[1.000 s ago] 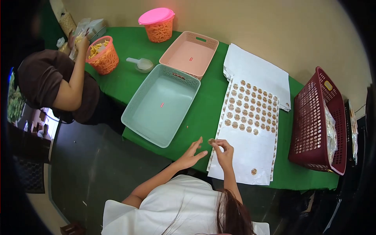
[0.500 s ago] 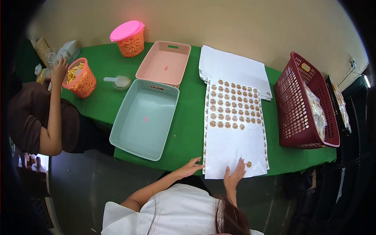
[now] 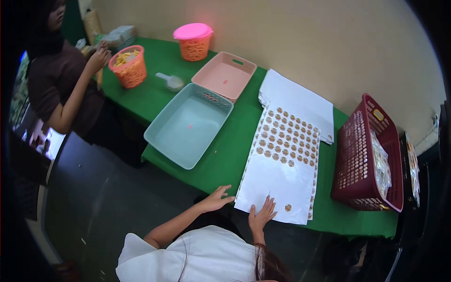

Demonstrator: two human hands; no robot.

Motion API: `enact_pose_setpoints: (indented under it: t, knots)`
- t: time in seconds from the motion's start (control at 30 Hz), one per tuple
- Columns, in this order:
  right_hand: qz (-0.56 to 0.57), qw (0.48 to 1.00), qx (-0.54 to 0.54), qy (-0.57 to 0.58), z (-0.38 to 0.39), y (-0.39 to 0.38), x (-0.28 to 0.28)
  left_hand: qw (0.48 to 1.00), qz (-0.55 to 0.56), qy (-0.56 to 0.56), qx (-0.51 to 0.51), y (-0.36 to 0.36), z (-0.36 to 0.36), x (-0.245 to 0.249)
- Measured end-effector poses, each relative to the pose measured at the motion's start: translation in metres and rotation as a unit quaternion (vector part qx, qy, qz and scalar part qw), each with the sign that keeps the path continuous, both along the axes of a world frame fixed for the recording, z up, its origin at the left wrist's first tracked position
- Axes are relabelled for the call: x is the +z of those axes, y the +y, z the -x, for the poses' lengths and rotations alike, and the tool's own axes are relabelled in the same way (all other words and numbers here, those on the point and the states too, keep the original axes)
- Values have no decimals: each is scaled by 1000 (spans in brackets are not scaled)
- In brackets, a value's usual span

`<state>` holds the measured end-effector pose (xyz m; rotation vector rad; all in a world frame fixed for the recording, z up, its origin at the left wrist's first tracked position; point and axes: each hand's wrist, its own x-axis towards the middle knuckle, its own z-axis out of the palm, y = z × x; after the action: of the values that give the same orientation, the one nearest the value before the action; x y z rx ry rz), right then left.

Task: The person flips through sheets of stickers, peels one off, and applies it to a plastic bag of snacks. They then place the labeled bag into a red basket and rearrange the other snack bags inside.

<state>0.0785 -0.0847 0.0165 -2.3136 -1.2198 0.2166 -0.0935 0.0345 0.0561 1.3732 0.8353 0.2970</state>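
A white sheet [image 3: 272,181] with rows of round brown stickers [image 3: 286,136] lies at a slant on the green table, on top of more such sheets. One lone sticker [image 3: 288,207] sits near its lower edge. My right hand [image 3: 263,215] rests on the sheet's lower part, left of that sticker, fingers spread and nothing visible in it. At the sheet's lower left corner is my left hand [image 3: 217,199], fingers apart and holding nothing, its fingertips close to the edge. Behind the stickers lies a stack of white paper [image 3: 300,101].
Left of the sheets are a teal tray [image 3: 188,127] and a pink tray [image 3: 224,75]. A maroon basket [image 3: 354,160] with plastic packs stands right. Farther left are a scoop [image 3: 174,83], a lidded tub [image 3: 194,44], an orange tub [image 3: 129,70] and a person [image 3: 66,89].
The view has turned, so the table and sheets appear slanted. My right hand has shifted left relative to the lone sticker. The other person's raised hands have moved slightly.
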Motion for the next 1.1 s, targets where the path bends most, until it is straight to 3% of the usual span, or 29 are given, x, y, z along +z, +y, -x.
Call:
enact_pose_setpoints:
  t: [0.2, 0.3, 0.5, 0.73, 1.1]
  knots:
    - [28, 995, 3, 93, -5, 5, 23, 968, -46, -16, 247, -5, 53, 24]
    - [-85, 991, 53, 87, -8, 17, 27, 936, -82, -33, 341, -5, 80, 41]
    - [-154, 965, 163, 137, 12, 61, 43, 887, -79, -47, 453, -7, 127, 57]
    - [-168, 935, 239, 201, 63, 114, 57, 856, -86, -53, 507, 10, 169, 60]
    - [-241, 917, 244, 203, 130, 197, 71, 875, -126, -113, 454, 91, 213, 63]
